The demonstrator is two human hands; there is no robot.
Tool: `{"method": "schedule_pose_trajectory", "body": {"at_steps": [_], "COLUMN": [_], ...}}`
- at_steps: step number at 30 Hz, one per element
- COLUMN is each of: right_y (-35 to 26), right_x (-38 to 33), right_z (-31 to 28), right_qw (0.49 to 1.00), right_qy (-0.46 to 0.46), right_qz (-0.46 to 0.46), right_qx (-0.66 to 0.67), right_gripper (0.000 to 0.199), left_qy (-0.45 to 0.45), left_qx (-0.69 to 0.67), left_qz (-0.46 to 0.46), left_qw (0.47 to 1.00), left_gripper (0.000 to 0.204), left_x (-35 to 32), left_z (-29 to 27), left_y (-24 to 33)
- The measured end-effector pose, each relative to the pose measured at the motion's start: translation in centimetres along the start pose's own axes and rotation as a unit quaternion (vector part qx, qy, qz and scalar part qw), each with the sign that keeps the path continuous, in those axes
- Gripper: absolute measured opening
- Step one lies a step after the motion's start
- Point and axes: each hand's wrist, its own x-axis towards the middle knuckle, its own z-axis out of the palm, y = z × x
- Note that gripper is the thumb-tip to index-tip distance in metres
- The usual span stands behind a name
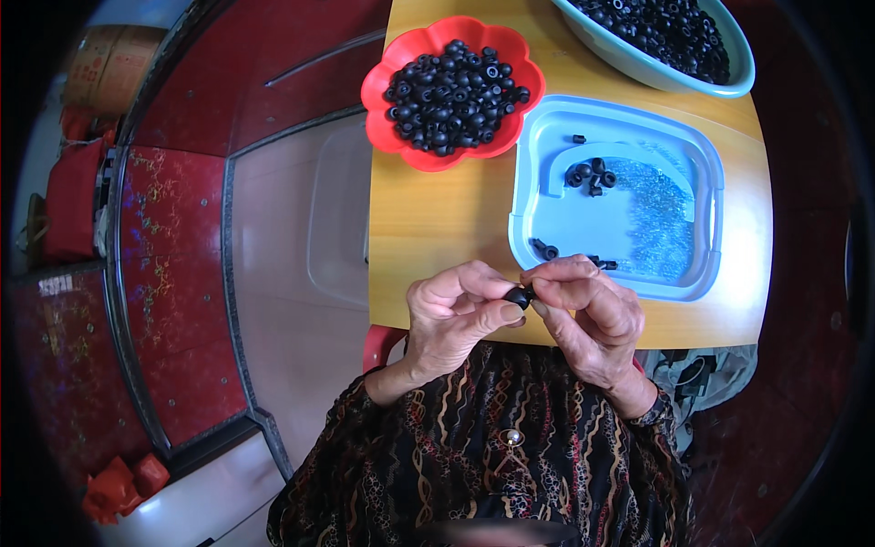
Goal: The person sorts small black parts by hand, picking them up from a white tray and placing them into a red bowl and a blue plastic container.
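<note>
My left hand (454, 314) and my right hand (588, 314) meet over the near edge of a wooden table (437, 219). Between their fingertips they pinch a small black rubber ring piece (519, 295). Just beyond the hands lies a light blue tray (538, 146) with a few loose black pieces (591, 175) and a pile of small clear parts (658, 214). A red scalloped bowl (383, 87) heaped with black rings (454, 96) stands at the far left of the table.
A pale blue basin (738, 77) full of more black rings sits at the far right corner. A clear plastic box (337, 214) stands on the floor left of the table. Red patterned cushions (173, 273) run along the left.
</note>
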Motion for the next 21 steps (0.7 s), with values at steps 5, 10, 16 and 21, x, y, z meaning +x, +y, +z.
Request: {"method": "schedule_pose_trajectory", "body": {"at_steps": [5, 10, 16, 21], "right_y": [0.1, 0.2, 0.4, 0.9], "right_x": [-0.2, -0.5, -0.6, -0.6], "right_z": [0.2, 0.5, 0.9, 1.1], "right_qw": [1.000, 1.000, 0.998, 0.998], "right_qy": [0.008, 0.022, 0.024, 0.026], "right_qz": [-0.004, 0.001, 0.001, 0.032], "right_qx": [-0.015, -0.021, -0.052, -0.036], "right_gripper": [0.014, 0.013, 0.013, 0.012], "left_qy": [0.013, 0.020, 0.038, 0.060], "left_qx": [0.000, 0.002, 0.014, 0.048], "left_qz": [-0.005, 0.004, 0.007, 0.020], "left_qw": [1.000, 1.000, 0.999, 0.997], "left_gripper": [0.015, 0.015, 0.013, 0.010], "left_x": [-0.1, 0.0, 0.1, 0.2], "left_z": [0.1, 0.3, 0.4, 0.4], "left_y": [-0.2, -0.5, -0.3, -0.6]}}
